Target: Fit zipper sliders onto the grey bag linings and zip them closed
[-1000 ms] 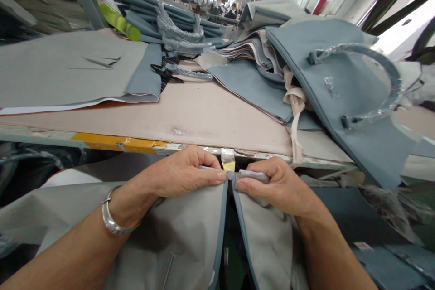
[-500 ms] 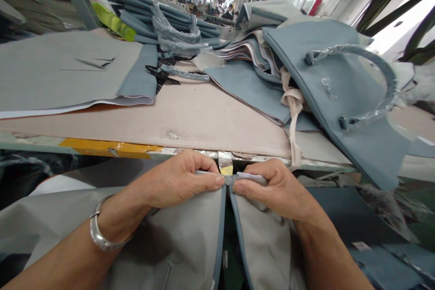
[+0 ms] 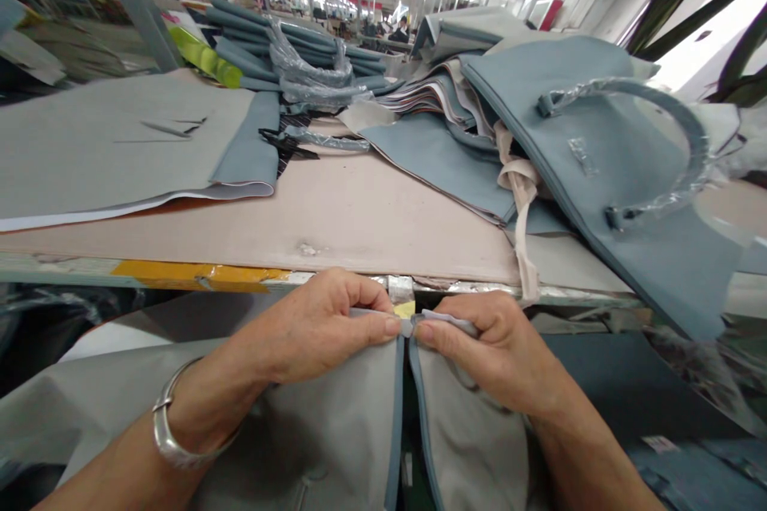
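My left hand [image 3: 317,327] pinches the top corner of a grey fabric panel [image 3: 335,431] with a blue-grey edge. My right hand [image 3: 491,351] pinches the matching corner of a second grey panel [image 3: 467,439]. Both sets of fingers are closed, and the thumbs meet at the two corners just below the table's front edge [image 3: 240,275]. A narrow gap runs down between the two panels. A silver bangle [image 3: 168,431] sits on my left wrist.
On the table lie a large grey sheet [image 3: 108,144], black scissors [image 3: 288,144], stacked blue-grey pieces and a blue bag panel with a plastic-wrapped handle [image 3: 635,144]. Wrapped rolls [image 3: 300,48] lie at the back. Other people work far behind.
Both hands keep their pinch on the panel corners. The view has tilted slightly, so the table and hands sit a little lower in frame.
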`<state>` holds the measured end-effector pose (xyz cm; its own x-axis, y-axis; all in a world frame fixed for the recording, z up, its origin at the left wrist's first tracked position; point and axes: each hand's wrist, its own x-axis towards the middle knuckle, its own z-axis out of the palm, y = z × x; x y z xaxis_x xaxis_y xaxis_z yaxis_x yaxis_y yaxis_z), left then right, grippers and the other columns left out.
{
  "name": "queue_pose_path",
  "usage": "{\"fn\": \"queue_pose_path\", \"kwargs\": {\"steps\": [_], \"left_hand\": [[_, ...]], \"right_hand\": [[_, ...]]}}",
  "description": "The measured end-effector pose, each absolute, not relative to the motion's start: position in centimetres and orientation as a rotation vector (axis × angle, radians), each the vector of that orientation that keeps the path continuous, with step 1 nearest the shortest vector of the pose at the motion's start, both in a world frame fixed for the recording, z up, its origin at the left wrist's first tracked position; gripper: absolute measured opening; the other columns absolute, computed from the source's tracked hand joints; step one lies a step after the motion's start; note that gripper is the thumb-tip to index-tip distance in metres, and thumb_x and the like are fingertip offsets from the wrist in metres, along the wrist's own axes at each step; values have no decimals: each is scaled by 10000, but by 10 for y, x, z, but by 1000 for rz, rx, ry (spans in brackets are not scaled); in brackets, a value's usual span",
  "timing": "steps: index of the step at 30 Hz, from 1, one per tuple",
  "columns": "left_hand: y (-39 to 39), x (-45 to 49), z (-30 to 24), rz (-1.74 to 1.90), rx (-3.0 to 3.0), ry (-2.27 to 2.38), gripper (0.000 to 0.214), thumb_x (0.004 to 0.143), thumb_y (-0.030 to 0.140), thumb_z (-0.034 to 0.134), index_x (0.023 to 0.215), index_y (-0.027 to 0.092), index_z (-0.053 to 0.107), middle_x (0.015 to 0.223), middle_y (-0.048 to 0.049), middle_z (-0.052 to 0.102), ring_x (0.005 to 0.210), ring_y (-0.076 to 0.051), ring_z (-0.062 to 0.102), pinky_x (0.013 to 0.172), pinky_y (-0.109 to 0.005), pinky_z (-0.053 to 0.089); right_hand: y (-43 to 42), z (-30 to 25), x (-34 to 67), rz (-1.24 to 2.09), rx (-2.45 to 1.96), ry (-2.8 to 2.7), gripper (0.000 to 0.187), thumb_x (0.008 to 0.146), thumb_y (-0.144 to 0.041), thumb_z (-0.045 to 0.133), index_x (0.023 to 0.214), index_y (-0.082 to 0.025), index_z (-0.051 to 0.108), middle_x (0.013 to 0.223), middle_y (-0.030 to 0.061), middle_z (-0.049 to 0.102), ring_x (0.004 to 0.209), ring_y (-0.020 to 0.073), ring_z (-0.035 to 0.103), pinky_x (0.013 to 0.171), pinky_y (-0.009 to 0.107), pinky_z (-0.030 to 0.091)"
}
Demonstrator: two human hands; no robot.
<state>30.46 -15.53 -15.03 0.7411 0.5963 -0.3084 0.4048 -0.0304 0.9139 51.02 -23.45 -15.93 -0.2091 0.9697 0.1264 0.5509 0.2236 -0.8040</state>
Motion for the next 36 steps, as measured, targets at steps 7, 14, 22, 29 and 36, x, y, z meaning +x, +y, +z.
{"fn": "queue_pose_path", "kwargs": {"steps": [7, 14, 22, 29, 36], "left_hand": [[-157, 303, -151, 200, 1721, 862, 281, 842, 401, 598, 718, 149, 603, 566, 62, 386, 532, -78, 305, 470, -212, 221], [-157, 304, -150, 190, 1688, 848, 268, 840, 388, 602, 720, 149, 597, 576, 61, 389, 545, -81, 303, 481, -215, 221], [-159, 301, -156, 208, 1542, 769, 246, 809, 380, 666, 774, 156, 572, 662, 52, 452, 606, -89, 344, 535, -209, 260], [-164, 302, -168, 215, 1368, 833, 345, 738, 450, 732, 748, 127, 610, 633, 37, 473, 602, -94, 348, 556, -224, 249], [-165, 311, -176, 338, 1205, 809, 314, 625, 328, 767, 581, 144, 517, 551, 57, 441, 553, -76, 316, 534, -221, 214]], "right_hand": [[-237, -158, 510, 770, -1422, -1861, 468, 939, -315, 589, 555, -127, 398, 524, -41, 351, 504, 52, 328, 478, 223, 217], [-238, -161, 508, 682, -1438, -1882, 466, 954, -315, 560, 556, -127, 408, 531, -36, 369, 507, 54, 342, 492, 226, 227], [-236, -161, 514, 973, -1455, -1816, 461, 921, -388, 598, 576, -127, 440, 547, -33, 339, 513, 57, 304, 458, 202, 205], [-233, -164, 516, 1270, -1427, -1660, 462, 839, -415, 711, 590, -122, 456, 561, -36, 331, 523, 57, 270, 456, 199, 181], [-229, -163, 516, 1407, -1365, -1579, 441, 803, -405, 754, 615, -124, 471, 564, -41, 339, 530, 60, 269, 463, 197, 188]]}}
